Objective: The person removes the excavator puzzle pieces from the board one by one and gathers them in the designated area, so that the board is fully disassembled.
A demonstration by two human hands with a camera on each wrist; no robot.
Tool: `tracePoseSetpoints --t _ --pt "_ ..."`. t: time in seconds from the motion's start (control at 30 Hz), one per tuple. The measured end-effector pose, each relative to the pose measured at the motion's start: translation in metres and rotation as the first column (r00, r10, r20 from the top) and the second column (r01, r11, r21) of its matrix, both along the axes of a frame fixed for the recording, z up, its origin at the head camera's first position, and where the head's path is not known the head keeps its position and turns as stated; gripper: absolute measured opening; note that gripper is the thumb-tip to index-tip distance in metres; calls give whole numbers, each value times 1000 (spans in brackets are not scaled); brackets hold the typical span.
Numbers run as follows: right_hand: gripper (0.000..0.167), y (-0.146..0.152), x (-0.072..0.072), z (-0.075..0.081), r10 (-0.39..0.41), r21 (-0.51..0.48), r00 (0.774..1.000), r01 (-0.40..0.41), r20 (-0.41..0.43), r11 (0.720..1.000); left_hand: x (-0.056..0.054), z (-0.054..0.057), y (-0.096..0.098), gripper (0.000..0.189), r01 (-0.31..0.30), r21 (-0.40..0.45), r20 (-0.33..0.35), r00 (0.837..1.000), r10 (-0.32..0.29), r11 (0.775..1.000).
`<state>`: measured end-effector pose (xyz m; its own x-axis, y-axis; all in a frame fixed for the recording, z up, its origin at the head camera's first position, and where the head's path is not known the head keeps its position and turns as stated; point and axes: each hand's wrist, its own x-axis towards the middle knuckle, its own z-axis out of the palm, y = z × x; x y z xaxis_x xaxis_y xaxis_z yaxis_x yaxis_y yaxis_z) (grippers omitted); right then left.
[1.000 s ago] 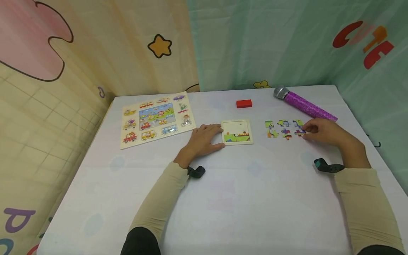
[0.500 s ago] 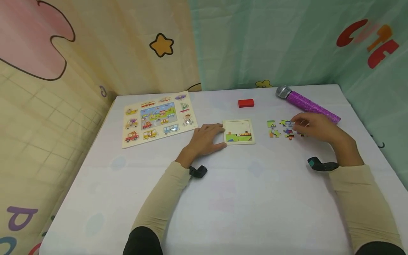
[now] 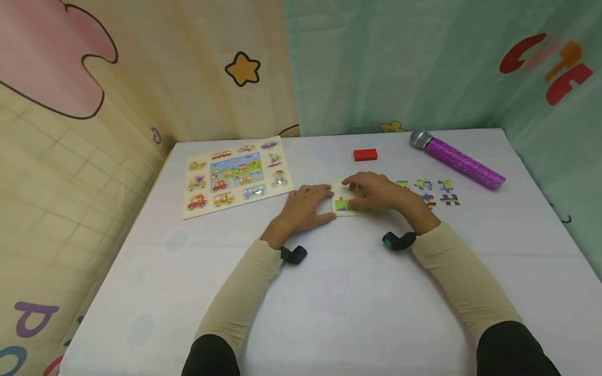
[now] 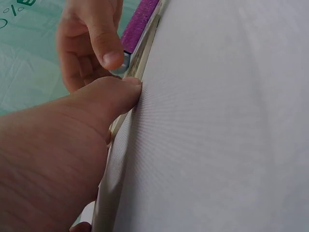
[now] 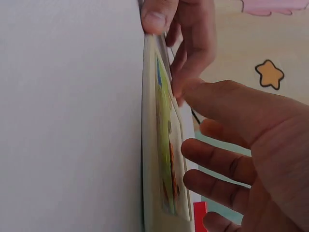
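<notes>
Bracing the jigsaw tray (image 3: pixel 339 189) from its left, my left hand (image 3: pixel 304 207) lies uncurled; whether my right hand (image 3: pixel 378 191) above the tray pinches anything, I can't tell. Its near side seems filled; jigsaw pieces (image 3: pixel 450 199) rightward remain.

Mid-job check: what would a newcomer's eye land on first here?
Most likely the glittery purple microphone, lying aslant at the far right. Then the small board in the middle, with the left hand at its left edge and the right hand over it. The bright red block beyond it and the vehicle puzzle on the left also stand out.
</notes>
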<state>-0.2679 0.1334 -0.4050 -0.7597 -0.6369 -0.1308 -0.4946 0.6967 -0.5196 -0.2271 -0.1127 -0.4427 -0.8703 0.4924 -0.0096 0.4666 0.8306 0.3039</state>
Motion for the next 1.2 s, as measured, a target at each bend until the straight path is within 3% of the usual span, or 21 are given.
tracePoseSetpoints --t 0.17,0.33,0.63,1.2 --pt "42 -19 1 0 30 85 999 -28 -22 996 -1 1 0 62 6 -5 -3 1000 -6 1000" --pt "31 -24 5 1 51 50 999 -52 7 997 1 3 1 61 -2 -7 11 1000 2 1000" --pt "29 -24 8 -1 42 -6 995 -41 90 999 0 1 1 62 -9 -10 15 1000 9 1000" --pt "24 -23 10 2 60 -30 997 -58 44 998 0 1 0 62 2 -16 12 1000 -1 1000"
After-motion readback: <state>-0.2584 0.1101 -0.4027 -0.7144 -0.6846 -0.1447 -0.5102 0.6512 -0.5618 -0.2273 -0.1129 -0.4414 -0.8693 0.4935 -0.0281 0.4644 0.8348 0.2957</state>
